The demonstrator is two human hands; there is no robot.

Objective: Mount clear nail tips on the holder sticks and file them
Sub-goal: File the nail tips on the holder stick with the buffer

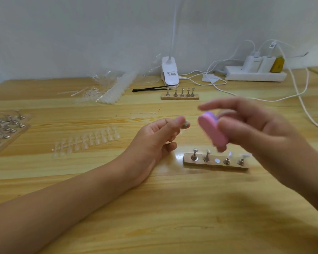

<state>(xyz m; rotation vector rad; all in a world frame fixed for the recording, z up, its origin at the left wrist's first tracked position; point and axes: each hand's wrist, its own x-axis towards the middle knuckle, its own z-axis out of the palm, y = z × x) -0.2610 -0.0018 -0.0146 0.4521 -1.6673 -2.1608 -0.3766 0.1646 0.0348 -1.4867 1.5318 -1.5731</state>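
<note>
My left hand pinches a small metal holder stick between thumb and fingers, above the table. To its right my right hand grips a pink nail file block, blurred, a short gap from the stick. Below them a wooden base carries several metal holder sticks, some with clear tips, and one bare round magnet spot. A strip of clear nail tips lies to the left of my left hand.
A second wooden base with sticks stands further back by a white clip lamp. More tip strips and plastic bags lie at back left, a tray of spare sticks at far left, a power strip with cables at back right.
</note>
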